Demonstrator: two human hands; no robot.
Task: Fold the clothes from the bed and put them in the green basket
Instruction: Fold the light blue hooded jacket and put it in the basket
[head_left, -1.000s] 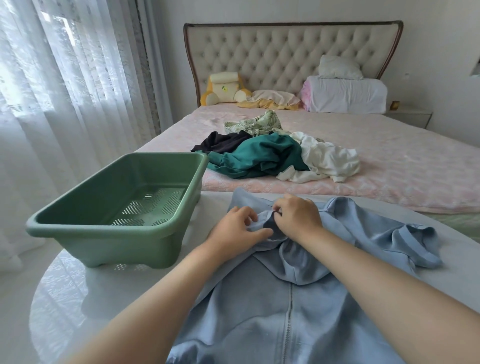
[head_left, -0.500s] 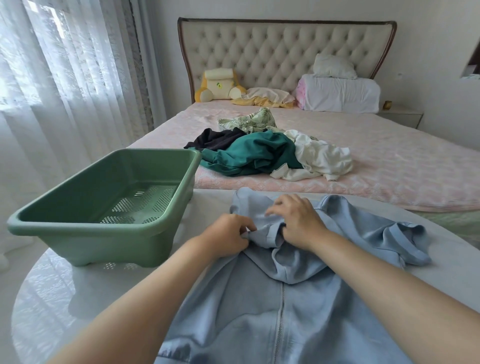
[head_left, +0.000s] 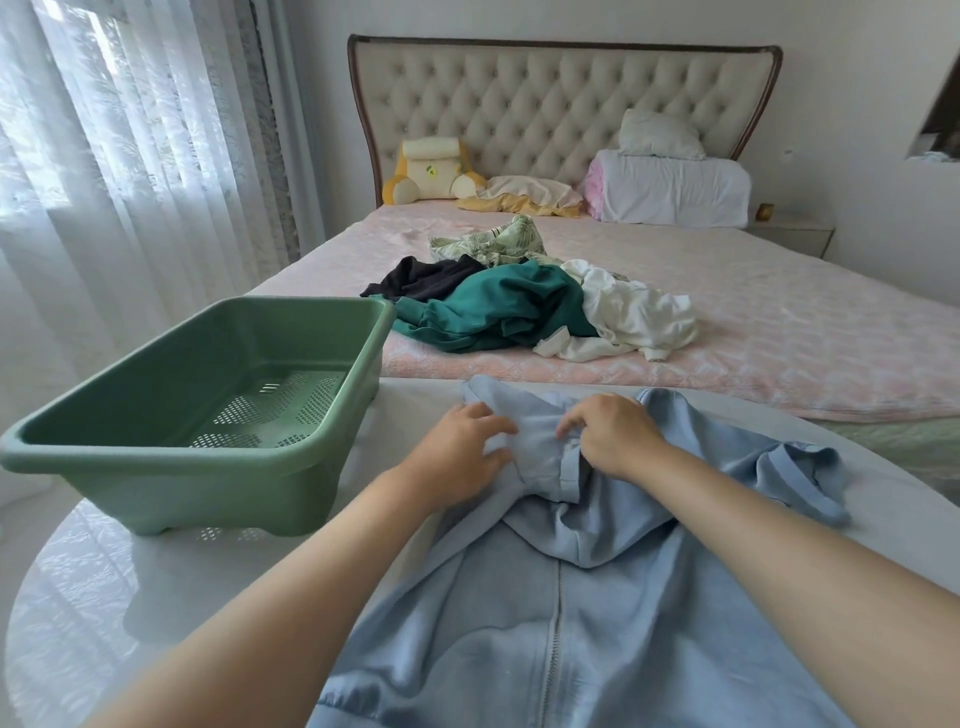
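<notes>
- Left hand (head_left: 460, 449) is lying spread on the hood of the blue hoodie (head_left: 498, 639); right hand (head_left: 613, 436) is curling into the hood's edge, apparently pinching it, though its fingertips are hiding.
- Soft cloth may be sliding on the white table (head_left: 130, 597) while being pulled, skewing the fold; the crumpled sleeve (head_left: 789, 467) at 3 o'clock risks getting trapped inside.
- Hoodie is lying zip facing up before the person, hood bunching, green basket (head_left: 208, 493) waiting at 9 o'clock.

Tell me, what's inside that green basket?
No clothes show in the green basket, just its bare perforated floor. The near wall hides the closest strip of floor.
</notes>
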